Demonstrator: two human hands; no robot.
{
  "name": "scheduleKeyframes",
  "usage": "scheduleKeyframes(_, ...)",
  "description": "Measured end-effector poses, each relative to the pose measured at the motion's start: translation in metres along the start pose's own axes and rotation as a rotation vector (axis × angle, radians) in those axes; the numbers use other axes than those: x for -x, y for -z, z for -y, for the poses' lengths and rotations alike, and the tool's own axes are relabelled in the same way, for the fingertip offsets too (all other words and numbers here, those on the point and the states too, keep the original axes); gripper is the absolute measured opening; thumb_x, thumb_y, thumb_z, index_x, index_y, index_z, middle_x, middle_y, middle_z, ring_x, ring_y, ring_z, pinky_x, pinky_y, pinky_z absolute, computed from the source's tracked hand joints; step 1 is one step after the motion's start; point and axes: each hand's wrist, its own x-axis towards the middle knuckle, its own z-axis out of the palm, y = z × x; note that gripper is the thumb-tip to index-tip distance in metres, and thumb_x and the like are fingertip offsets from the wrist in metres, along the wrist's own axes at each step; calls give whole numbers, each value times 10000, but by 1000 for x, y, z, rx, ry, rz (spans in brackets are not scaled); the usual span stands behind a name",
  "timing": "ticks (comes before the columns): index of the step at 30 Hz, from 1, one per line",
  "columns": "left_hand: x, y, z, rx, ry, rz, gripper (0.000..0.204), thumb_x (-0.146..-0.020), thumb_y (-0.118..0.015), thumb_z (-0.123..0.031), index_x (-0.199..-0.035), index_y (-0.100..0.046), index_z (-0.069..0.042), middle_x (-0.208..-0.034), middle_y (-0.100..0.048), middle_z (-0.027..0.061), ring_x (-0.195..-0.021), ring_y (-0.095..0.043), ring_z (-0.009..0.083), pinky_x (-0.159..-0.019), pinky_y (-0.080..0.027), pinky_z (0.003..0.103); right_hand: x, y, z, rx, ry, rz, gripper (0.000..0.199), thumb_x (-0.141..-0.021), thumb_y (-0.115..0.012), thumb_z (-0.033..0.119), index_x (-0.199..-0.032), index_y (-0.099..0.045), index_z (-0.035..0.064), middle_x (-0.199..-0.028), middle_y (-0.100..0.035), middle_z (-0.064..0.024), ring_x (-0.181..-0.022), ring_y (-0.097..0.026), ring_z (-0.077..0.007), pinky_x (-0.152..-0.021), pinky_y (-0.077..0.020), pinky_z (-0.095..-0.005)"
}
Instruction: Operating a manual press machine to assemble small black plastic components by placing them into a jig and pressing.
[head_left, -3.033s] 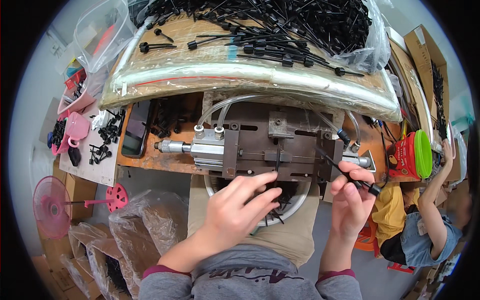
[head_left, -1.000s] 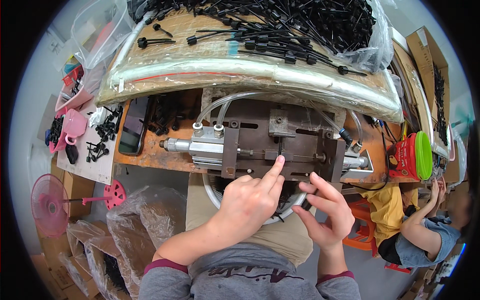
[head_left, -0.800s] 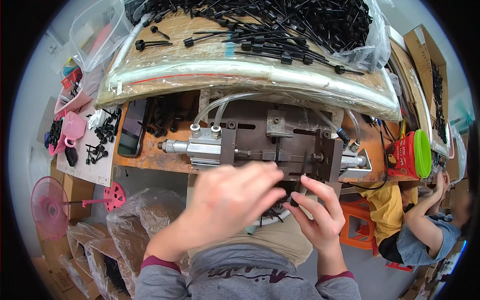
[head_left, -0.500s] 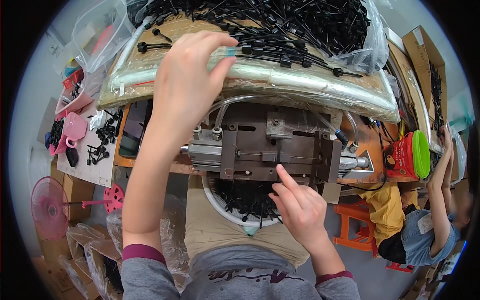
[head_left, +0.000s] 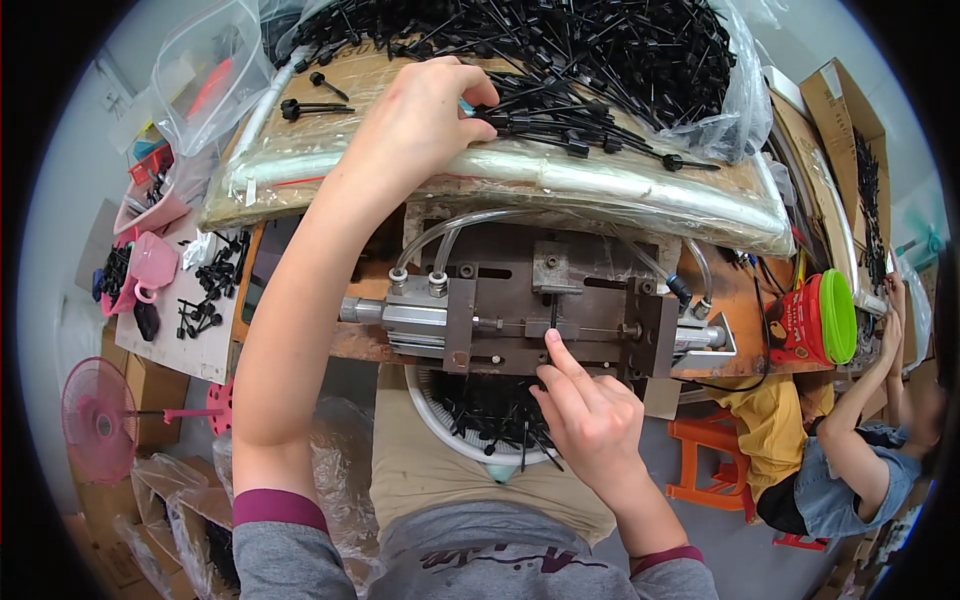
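My left hand [head_left: 435,112] reaches over the front of the cardboard-lined tray [head_left: 400,75]. Its thumb and index finger stand apart around the ends of several thin black rods with thick heads [head_left: 525,122]. Something teal shows between those fingers. My right hand [head_left: 590,415] points its index finger at a small block [head_left: 540,328] in the middle of the metal fixture [head_left: 500,300], the tip touching or just over it. The other fingers are curled, and nothing shows in them. A thin dark piece stands above that fingertip, below a small bracket [head_left: 552,262].
A large heap of black rods [head_left: 620,50] fills the tray's back. Air cylinders [head_left: 415,325] with clear hoses flank the fixture. Below it, a round white basket [head_left: 425,410] holds black rods. A red bucket [head_left: 795,320] stands right, near another person [head_left: 860,450]. A pink fan [head_left: 98,420] is left.
My left hand has moved right and closer over the rod heads. My right index finger stays at the fixture's middle, where a thin dark piece now shows. The whole view has shifted slightly.
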Motion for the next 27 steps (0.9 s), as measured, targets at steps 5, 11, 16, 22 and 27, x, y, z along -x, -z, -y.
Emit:
scheduleKeyframes(5, -3, 14, -4, 64, 23, -32, 191, -815, -754, -149, -978, -757, -50, -854, -733, 56, -800, -682, 150, -730, -538, 293, -3, 4, 2, -27, -12, 22, 233, -700, -783, 113, -892, -684, 27, -1207, -681, -141, -531, -581, -131, -543, -441, -249)
scheduleKeyframes(11, -10, 22, 1, 241, -22, -122, 168, -871, -722, -190, -980, -767, -72, -876, -738, 38, -800, -664, 101, -726, -517, 247, -10, 12, 3, -155, -107, -81, 309, -727, -807, 117, -997, -697, 13, -1113, -696, -122, -605, -619, -172, -584, -482, -260)
scheduleKeyframes(16, -4, 26, -16, 505, -10, -83, 193, -891, -714, -200, -1019, -758, -62, -921, -732, 17, -805, -645, 80, -746, -512, 237, -19, 29, 5, -422, -275, -267, 339, -722, -796, -39, -1042, -695, 3, -931, -675, -107, -672, -597, -100, -550, -480, -227)
scheduleKeyframes(22, 13, 39, -55, 909, -5, 391, 173, -848, -749, -90, -1000, -745, -7, -912, -732, 45, -838, -664, 85, -778, -526, 235, -35, 34, -1, -714, -341, -470, 527, -749, -766, -67, -1238, -569, -53, -1195, -587, -191, -922, -643, -196, -711, -559, -269)
scheduleKeyframes(27, 38, 35, -65, 995, 41, 756, 149, -822, -765, -35, -963, -746, 9, -912, -733, 58, -841, -672, 96, -778, -542, 232, -21, 53, -9, -664, -5, -207, 353, -723, -785, -61, -1061, -689, -32, -1035, -701, -150, -884, -699, -235, -747, -574, -303)
